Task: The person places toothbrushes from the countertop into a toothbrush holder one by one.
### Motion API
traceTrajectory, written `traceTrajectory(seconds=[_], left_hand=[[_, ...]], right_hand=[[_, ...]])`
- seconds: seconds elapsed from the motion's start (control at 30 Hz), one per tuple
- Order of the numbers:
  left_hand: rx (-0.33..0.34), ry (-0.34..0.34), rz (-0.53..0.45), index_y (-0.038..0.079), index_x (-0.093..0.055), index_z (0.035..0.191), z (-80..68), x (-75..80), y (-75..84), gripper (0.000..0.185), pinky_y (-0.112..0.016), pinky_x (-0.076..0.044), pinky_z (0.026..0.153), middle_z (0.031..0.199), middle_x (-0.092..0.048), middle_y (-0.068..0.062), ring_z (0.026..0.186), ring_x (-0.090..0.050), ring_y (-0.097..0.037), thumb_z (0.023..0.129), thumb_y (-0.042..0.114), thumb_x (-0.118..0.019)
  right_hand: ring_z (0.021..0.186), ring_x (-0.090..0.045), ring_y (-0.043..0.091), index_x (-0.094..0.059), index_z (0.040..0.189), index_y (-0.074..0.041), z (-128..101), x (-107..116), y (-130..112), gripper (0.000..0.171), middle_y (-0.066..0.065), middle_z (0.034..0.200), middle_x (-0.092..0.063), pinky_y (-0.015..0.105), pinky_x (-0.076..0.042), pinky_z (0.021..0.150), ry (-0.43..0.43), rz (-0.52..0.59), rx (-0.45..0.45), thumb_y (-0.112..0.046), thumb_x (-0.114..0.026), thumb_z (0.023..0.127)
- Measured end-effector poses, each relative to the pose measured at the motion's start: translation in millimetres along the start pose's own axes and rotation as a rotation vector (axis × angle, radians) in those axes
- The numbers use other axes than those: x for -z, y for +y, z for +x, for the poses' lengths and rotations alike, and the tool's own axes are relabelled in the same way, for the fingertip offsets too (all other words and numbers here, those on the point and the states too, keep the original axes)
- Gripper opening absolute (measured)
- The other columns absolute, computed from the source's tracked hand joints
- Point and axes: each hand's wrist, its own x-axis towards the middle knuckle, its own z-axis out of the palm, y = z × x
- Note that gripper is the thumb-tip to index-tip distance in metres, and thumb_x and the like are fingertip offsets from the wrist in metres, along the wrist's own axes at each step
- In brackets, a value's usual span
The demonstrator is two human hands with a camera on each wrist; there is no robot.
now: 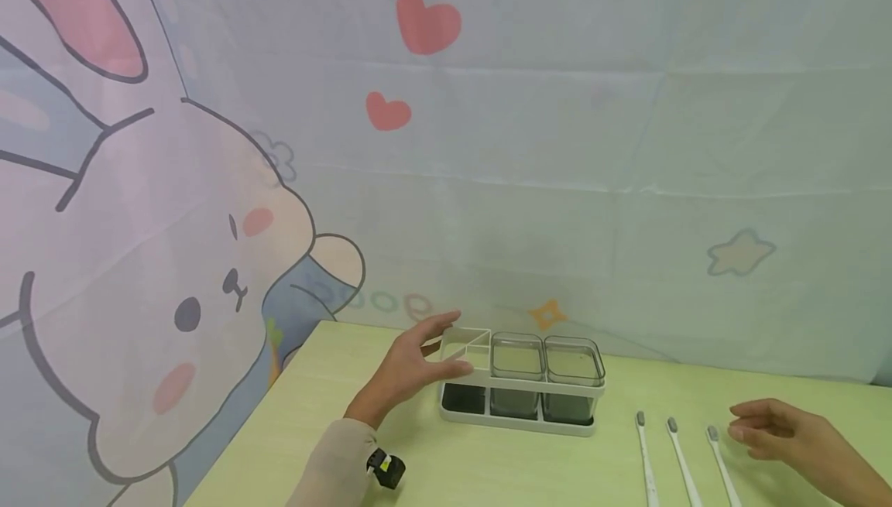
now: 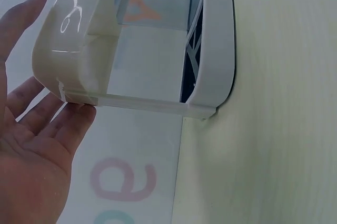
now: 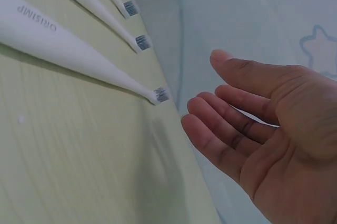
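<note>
At the left end of a toothbrush holder [image 1: 523, 420] is my left hand [image 1: 411, 364], thumb at the front and fingers at the back. In the left wrist view, fingertips of the left hand [image 2: 45, 134] meet the holder's cream end compartment [image 2: 63, 50], while the thumb stands apart from it. Two clear grey cups [image 1: 517, 356] sit in the holder's other places. Off to the right, my right hand [image 1: 794, 437] hovers with loosely bent fingers, holding nothing. Nearest to it lies a white toothbrush [image 3: 79, 53] with dark grey bristles.
Two more white toothbrushes, the middle one [image 1: 683, 460] and the left one [image 1: 646, 460], lie alongside on the pale green table [image 1: 293, 414]. Behind the table hangs a cloth [image 1: 523, 143] printed with a rabbit and hearts. A small black device [image 1: 386, 470] is at the left sleeve.
</note>
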Motion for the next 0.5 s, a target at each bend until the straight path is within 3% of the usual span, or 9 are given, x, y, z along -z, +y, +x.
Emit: traceTrajectory(seconds=[0.2, 0.5], left_hand=[[0.022, 0.011, 0.026, 0.015, -0.052, 0.158, 0.7, -5.2, -5.6, 0.082, -0.049, -0.044, 0.121, 0.159, -0.050, -0.008, 0.147, -0.046, -0.034, 0.089, 0.037, -0.090], [0.035, 0.029, 0.047, 0.013, -0.055, 0.155, 1.7, -8.1, -5.1, 0.079, -0.045, -0.046, 0.120, 0.158, -0.051, -0.008, 0.147, -0.047, -0.033, 0.088, 0.033, -0.091]], right_hand=[[0.095, -0.072, 0.013, -0.049, 0.139, 0.022, 0, 1, 13, 0.054, 0.014, 0.119, -0.071, 0.032, -0.066, 0.080, -0.047, 0.025, 0.041, -0.025, -0.058, 0.113], [0.094, -0.069, 0.007, -0.052, 0.133, 0.023, 6, 0, 31, 0.048, 0.007, 0.113, -0.072, 0.031, -0.066, 0.078, -0.126, 0.065, 0.084, -0.019, -0.060, 0.111]])
